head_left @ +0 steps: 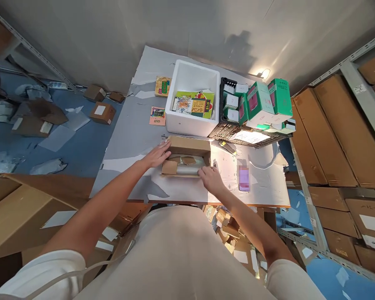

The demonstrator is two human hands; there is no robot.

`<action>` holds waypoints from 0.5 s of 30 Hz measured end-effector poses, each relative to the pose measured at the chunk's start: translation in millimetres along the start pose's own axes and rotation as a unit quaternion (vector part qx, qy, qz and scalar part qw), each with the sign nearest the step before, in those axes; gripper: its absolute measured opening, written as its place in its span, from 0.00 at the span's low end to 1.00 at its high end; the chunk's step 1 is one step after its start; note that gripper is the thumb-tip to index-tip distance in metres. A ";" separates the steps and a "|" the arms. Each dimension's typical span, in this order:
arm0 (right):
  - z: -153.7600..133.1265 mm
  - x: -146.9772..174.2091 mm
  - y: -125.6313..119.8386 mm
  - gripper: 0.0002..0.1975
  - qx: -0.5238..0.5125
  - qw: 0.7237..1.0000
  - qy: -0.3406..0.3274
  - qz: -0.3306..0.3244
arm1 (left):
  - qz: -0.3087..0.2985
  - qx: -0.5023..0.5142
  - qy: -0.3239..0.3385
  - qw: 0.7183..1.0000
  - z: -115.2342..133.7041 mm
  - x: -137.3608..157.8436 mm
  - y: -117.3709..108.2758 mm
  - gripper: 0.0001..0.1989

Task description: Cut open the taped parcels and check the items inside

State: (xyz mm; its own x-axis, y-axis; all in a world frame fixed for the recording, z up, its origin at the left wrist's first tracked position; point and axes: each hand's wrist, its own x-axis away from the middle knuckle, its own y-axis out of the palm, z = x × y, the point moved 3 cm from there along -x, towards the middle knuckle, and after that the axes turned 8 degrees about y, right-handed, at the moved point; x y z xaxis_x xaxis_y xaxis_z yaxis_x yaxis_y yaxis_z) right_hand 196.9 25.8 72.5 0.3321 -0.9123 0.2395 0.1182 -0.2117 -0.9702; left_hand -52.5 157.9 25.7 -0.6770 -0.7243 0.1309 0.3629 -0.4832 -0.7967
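Note:
An opened cardboard box (190,144) lies near the front of the table, its long flap raised at the back. Inside it rests a pale wrapped item (189,169) with brown patches on top; what is in the wrapping cannot be made out. My left hand (158,155) touches the box's left end, fingers stretched out and apart. At the near right corner, my right hand (211,179) has its fingers curled over the box's front edge, its fingertips partly hidden. A yellow-and-black cutter (227,147) lies behind the right hand, and a purple-screened phone (244,179) to its right.
Behind the box stand a white foam box (187,127) with booklets and a black crate (226,132) with green cartons (258,100). Two small booklets lie left of them. A large carton (15,212) is at lower left; shelves of cartons (340,133) line the right.

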 end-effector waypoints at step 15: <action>9.0 -32.2 -4.4 0.17 -0.145 0.973 0.118 -0.136 | -0.064 -0.138 -0.037 0.988 27.7 23.5 12.2 0.73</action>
State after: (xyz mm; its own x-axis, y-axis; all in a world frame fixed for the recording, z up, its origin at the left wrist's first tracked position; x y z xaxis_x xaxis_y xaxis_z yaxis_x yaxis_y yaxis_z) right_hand 194.1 59.2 69.4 0.0964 -0.8562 0.5076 -0.1091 -0.5160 -0.8496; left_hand -46.3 121.3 35.4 -0.6536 -0.7050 0.2752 0.0827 -0.4280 -0.9000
